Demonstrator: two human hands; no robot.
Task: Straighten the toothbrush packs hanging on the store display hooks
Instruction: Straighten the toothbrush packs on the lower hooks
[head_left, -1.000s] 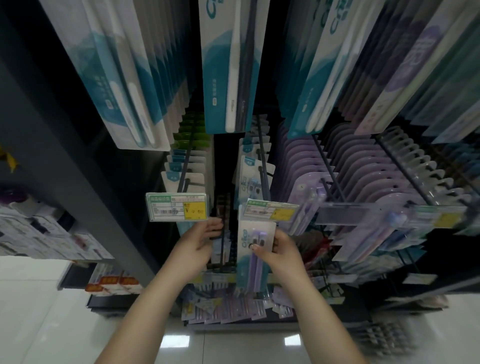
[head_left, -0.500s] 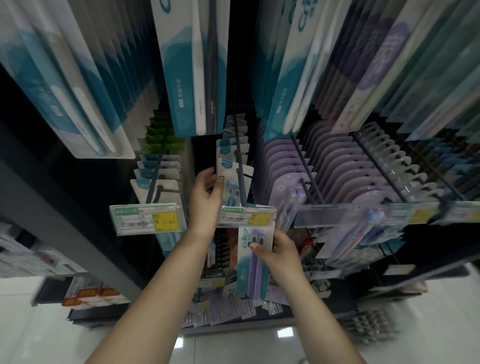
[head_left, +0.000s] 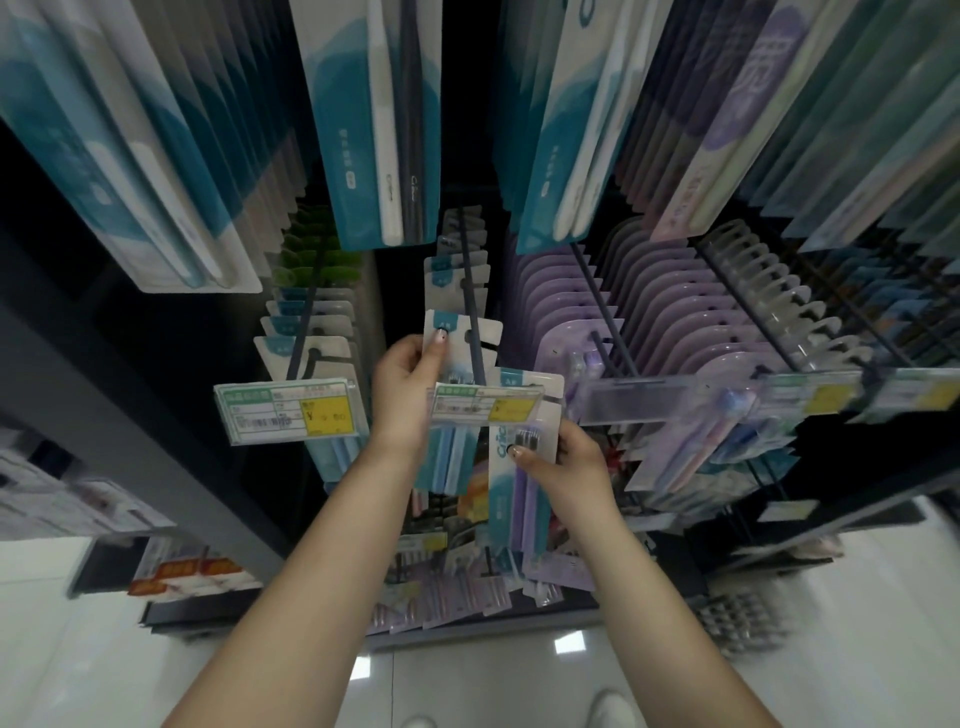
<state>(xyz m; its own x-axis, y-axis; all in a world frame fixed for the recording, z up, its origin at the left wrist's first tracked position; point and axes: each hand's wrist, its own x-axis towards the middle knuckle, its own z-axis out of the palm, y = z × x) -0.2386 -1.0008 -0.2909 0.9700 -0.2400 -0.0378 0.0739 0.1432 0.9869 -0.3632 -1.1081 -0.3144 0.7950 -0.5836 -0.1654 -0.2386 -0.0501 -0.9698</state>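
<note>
On the middle display hook (head_left: 474, 312) hang several white and teal toothbrush packs. My left hand (head_left: 408, 384) pinches the top left corner of the pack (head_left: 480, 338) just behind the front one, thumb on its teal tab. My right hand (head_left: 566, 465) grips the front toothbrush pack (head_left: 524, 499), a white and teal card with purple brushes, holding its middle below the price tag (head_left: 485, 408) at the hook's tip. The front pack hangs slightly tilted, its top behind the tag.
Rows of purple packs (head_left: 649, 322) hang on hooks to the right, teal and green packs (head_left: 311, 322) to the left with a yellow price tag (head_left: 291, 413). Long teal packs (head_left: 379, 119) hang overhead. Lower hooks hold more packs (head_left: 447, 587). White floor lies below.
My left hand rose from below the left price tag to the pack behind the front one. My right hand kept its hold on the front pack, whose top now sits behind the tag.
</note>
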